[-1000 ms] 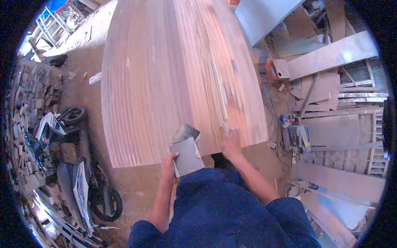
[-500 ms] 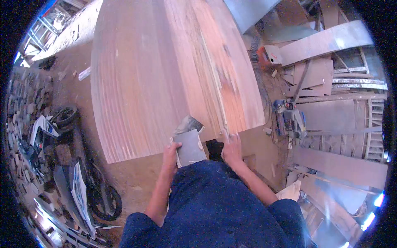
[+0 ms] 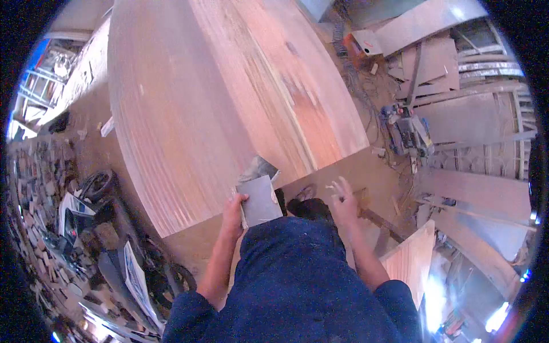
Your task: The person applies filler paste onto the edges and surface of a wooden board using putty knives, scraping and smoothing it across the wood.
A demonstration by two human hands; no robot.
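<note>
A large wooden panel (image 3: 189,114) with streaked grain lies in front of me, its near edge close to my body. My left hand (image 3: 233,214) grips a flat grey rectangular piece (image 3: 260,199), thumb on top, at that near edge. Just beyond it, a darker, shiny grey piece (image 3: 262,167) rests on the panel, partly overlapped. My right hand (image 3: 345,203) is in the air to the right, off the panel's near edge, fingers apart and holding nothing. A pale, rough strip (image 3: 289,117) runs lengthwise along the panel's right part.
A motorbike (image 3: 114,228) stands at the left beside stacked wood pieces (image 3: 37,200). To the right are a power tool (image 3: 409,131) on the floor, an orange and white box (image 3: 366,44) and leaning boards (image 3: 457,108). A wooden board (image 3: 409,257) lies near my right arm.
My right hand has left the panel's near edge, moving right with its fingers spreading. My left hand still holds the grey piece. The view has turned slightly, so the panel appears rotated.
</note>
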